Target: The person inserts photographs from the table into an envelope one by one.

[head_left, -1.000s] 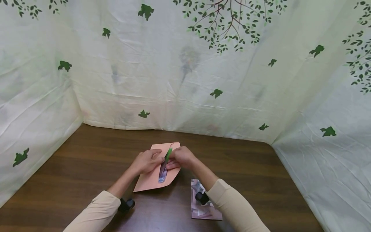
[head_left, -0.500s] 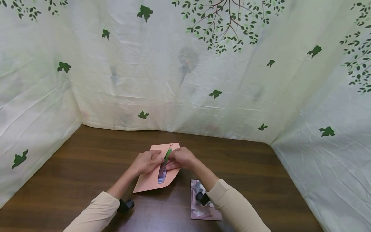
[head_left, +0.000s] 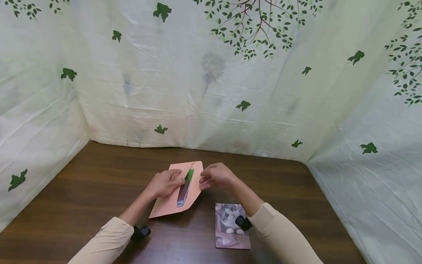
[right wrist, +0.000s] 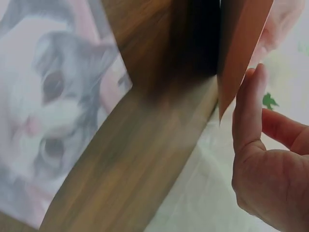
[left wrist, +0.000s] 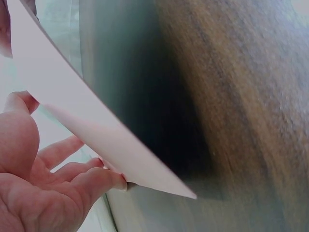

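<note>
A pink envelope (head_left: 165, 207) is tilted above the table, with a long slit-like opening in its face. Inside the opening shows a strip of a printed picture (head_left: 182, 198), green at the far end and bluish at the near end. My left hand (head_left: 164, 184) grips the envelope, its thumb lying at the left edge of the opening. In the left wrist view, the fingertips (left wrist: 118, 181) meet the paper's edge. My right hand (head_left: 218, 176) is by the envelope's right edge, its extended fingers (right wrist: 249, 108) right at the paper in the right wrist view and holding nothing.
A card with a cat picture (head_left: 227, 238) lies on the brown wooden table (head_left: 280, 205), partly under the right wrist's black camera (head_left: 243, 223). White cloth (head_left: 148, 91) with green leaf prints encloses the back and sides.
My right hand has moved right, out of the envelope's opening to its right edge, uncovering more of the strip inside. The left hand keeps its grip; more of the cat card shows.
</note>
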`<state>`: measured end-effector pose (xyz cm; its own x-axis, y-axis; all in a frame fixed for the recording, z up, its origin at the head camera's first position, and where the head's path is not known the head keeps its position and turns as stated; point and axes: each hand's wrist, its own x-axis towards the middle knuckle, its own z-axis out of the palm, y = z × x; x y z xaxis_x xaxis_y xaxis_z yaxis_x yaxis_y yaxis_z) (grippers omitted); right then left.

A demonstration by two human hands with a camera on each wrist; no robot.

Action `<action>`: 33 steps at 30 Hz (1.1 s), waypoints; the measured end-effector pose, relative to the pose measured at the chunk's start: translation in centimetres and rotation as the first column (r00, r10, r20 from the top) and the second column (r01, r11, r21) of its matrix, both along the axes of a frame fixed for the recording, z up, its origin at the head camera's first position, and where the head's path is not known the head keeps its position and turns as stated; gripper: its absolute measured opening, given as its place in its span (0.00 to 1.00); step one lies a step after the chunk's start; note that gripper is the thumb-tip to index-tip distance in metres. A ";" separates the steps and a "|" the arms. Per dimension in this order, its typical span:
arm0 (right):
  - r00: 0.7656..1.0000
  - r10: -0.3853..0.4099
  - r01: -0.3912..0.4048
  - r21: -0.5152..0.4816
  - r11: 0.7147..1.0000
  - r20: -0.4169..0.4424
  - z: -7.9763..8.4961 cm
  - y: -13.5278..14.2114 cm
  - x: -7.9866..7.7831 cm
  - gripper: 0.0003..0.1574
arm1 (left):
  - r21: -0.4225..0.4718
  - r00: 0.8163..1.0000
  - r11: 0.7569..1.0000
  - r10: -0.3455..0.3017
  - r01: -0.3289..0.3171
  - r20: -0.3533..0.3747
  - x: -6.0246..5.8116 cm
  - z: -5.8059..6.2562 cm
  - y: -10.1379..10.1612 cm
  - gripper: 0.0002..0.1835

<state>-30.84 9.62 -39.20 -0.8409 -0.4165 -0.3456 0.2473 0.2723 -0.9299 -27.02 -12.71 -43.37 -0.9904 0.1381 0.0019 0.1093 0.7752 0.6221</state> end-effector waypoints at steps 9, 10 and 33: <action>0.999 0.018 -0.016 0.040 0.999 -0.051 0.7 4.1 0.1 0.19 | -0.003 1.000 1.000 -0.012 0.012 0.000 0.0 -0.1 -0.1 0.30; 0.999 0.018 -0.016 0.051 0.999 -0.050 0.8 4.6 0.1 0.18 | -0.003 1.000 1.000 -0.013 0.013 -0.001 0.0 -0.1 -0.1 0.30; 0.998 0.066 -0.070 0.314 0.947 0.024 -0.7 13.5 0.5 0.20 | -0.011 1.000 1.000 -0.015 0.016 0.010 -0.2 -0.2 0.1 0.30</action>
